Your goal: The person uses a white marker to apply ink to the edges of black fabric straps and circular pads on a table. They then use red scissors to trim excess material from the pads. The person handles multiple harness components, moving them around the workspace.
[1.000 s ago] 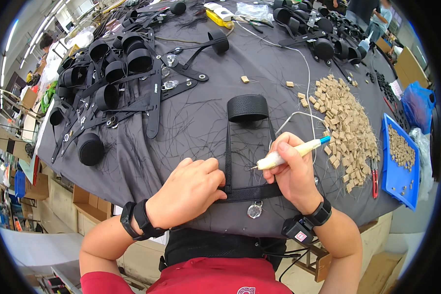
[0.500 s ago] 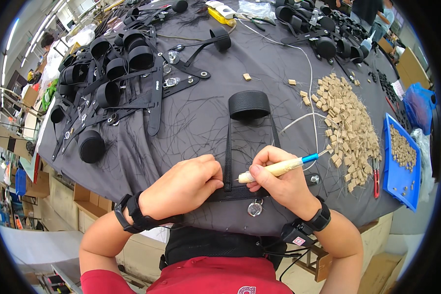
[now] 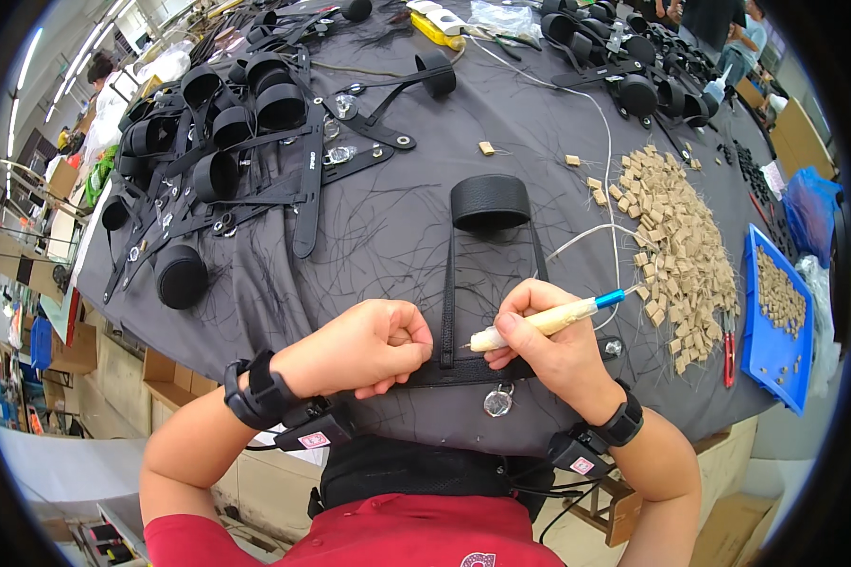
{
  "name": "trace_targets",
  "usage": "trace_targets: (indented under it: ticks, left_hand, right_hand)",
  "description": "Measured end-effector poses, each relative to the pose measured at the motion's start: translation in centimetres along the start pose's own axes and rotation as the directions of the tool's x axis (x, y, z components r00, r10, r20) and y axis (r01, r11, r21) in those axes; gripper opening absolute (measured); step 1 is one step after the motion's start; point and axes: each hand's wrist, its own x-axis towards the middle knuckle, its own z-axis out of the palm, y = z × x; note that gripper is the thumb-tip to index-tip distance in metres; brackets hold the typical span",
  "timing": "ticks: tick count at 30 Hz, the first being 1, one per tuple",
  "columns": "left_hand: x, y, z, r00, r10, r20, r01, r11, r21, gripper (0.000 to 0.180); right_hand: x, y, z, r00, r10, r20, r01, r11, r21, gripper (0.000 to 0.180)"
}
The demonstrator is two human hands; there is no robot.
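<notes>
So, pinching the black strap (image 3: pixel 447 312) flat in the left hand (image 3: pixel 369 345) grip, right hand (image 3: pixel 548 345) gripping the pen-like tool (image 3: pixel 544 321), tip just beside that pinch. Probably worth keeping strap taut, tip steady, clear of fingertips.

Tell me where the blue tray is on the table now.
In the head view the blue tray lies at the table's right edge, just right of the heap of small tan pieces and beyond the right hand.
</notes>
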Motion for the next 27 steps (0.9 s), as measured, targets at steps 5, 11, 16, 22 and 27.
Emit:
trace_targets:
  ticks: [5,11,16,22,27]
  left_hand:
    - [-0.8,-0.4,0.9,0.944,0.317,-0.094,-0.246,0.862,0.443,0.019]
    - [-1.6,-0.9,1.4,0.777,0.63,0.002,-0.368,0.451,0.813,0.012]
    - [-2.0,0.1,1.0,0.783,0.621,-0.036,-0.41,0.559,0.721,0.011]
    - [-0.9,1.0,0.4,0.939,0.324,-0.118,-0.271,0.904,0.33,0.02]
    - [-0.4,1.0,0.2,0.96,0.263,-0.096,-0.235,0.943,0.236,0.025]
  right_hand:
    - [0.0,0.0,0.0,1.0,0.011,-0.004,-0.011,1.0,-0.001,0.017]
    - [0.1,-0.1,0.0,1.0,0.005,0.001,-0.005,1.0,-0.007,0.017]
    - [0.0,0.0,0.1,1.0,0.005,0.002,-0.005,1.0,-0.022,0.016]
    - [0.0,0.1,0.1,0.999,-0.031,0.018,0.032,0.995,-0.096,0.014]
    - [0.0,0.2,0.1,0.997,-0.06,0.037,0.066,0.984,-0.165,0.014]
